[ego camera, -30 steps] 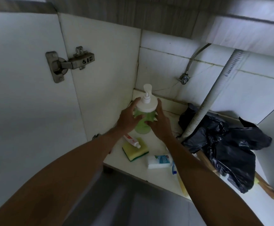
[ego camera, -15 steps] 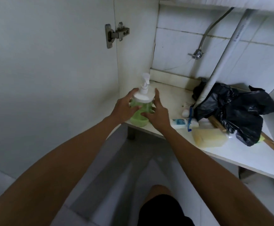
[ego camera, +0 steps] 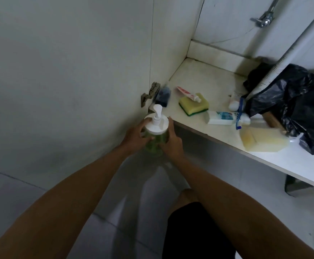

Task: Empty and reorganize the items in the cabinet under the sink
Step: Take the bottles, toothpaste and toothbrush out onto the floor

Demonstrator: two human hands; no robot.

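— Where's the soap dispenser (ego camera: 155,134)?
— I have it between my left hand (ego camera: 135,137) and right hand (ego camera: 171,143), both wrapped round it, just outside the cabinet floor (ego camera: 206,77).
— Any labels?
— Toothpaste tube (ego camera: 225,117) print is too blurred to read.

Both hands wrapped around a green soap pump bottle (ego camera: 155,136) mid-frame, left hand (ego camera: 135,140) and right hand (ego camera: 172,144) gripping either side, held out past the front edge of the cabinet shelf (ego camera: 204,79). On the shelf, right of center: a yellow sponge (ego camera: 193,104) with a small red-and-white tube (ego camera: 188,93) lying on it, a white toothpaste tube (ego camera: 225,118), and a black bin bag (ego camera: 292,101) at the right edge.
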